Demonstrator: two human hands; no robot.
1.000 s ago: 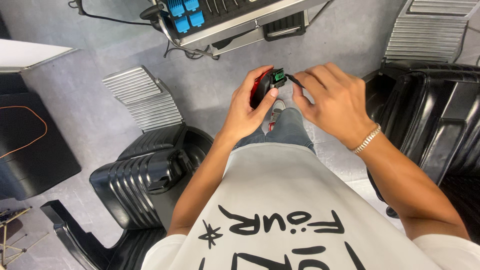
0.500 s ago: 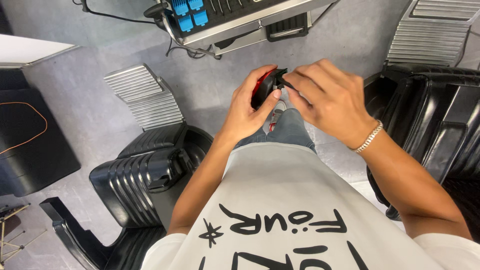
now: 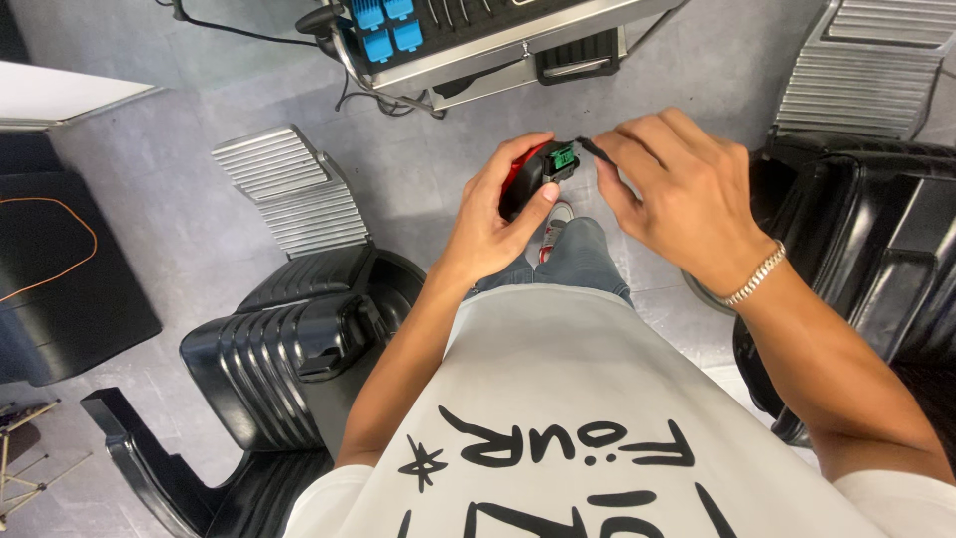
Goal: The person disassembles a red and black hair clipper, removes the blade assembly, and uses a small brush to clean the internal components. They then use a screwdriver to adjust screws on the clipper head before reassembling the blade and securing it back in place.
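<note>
Red-and-black handheld device [image 3: 526,174] with a green connector [image 3: 563,156] sits gripped in the left hand [image 3: 495,214], above the knees; the right hand [image 3: 677,189], pinching a thin black lead [image 3: 595,149], has drawn slightly away from the connector.

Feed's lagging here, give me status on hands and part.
Left hand grips red-black device. Right hand pinches thin black piece at its green end. Nothing between them.

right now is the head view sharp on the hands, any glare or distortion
Head view: left hand and the red-and-black device it holds are sharp, as is the right hand; light is soft and even with faint shadows; glossy glare on the black moulded parts; wide-angle lens bends the edges.
</note>
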